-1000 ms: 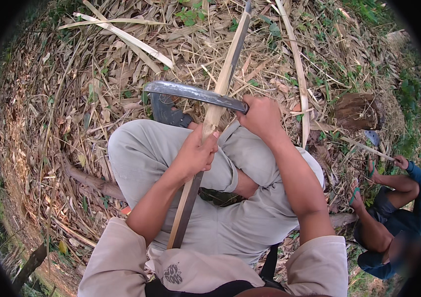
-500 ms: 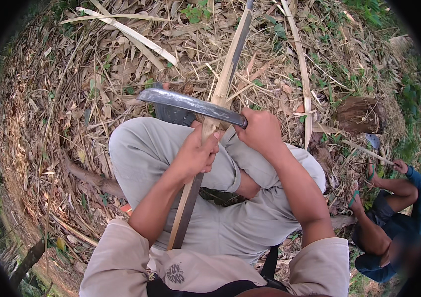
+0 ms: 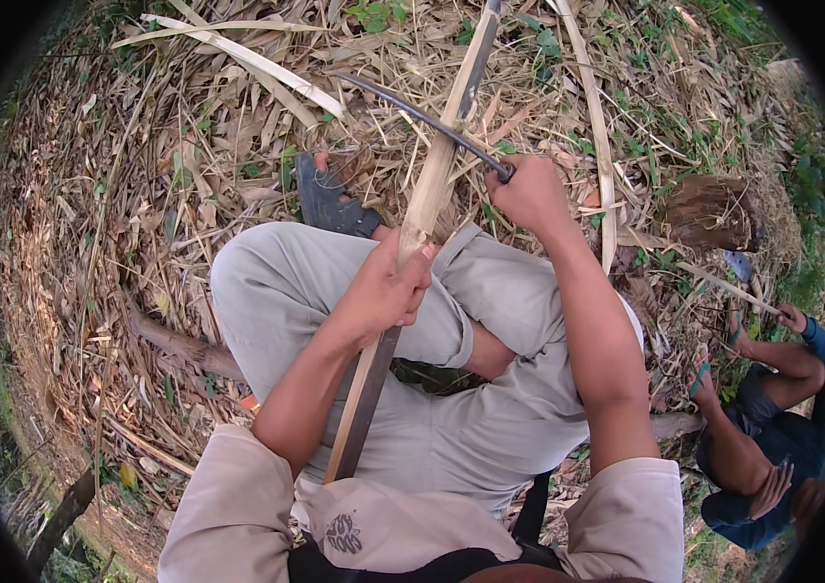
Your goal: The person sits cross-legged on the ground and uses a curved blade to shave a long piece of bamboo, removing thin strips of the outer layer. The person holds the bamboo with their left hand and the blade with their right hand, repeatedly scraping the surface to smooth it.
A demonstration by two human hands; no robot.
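I sit cross-legged on dry leaf litter in grey trousers. My left hand grips a long split bamboo strip that runs from my lap up to the top of the view. My right hand holds the handle of a long dark blade. The blade is seen edge-on and lies across the strip, pointing up and to the left. A dark sandal on my foot shows just beyond my knee.
Dry bamboo leaves and loose split strips cover the ground. A cut stump stands at the right. Another person in blue crouches at the lower right, holding a thin stick.
The blade has turned from showing its flat side to edge-on, and its tip has swung up and away to the left. My left hand keeps its hold on the strip.
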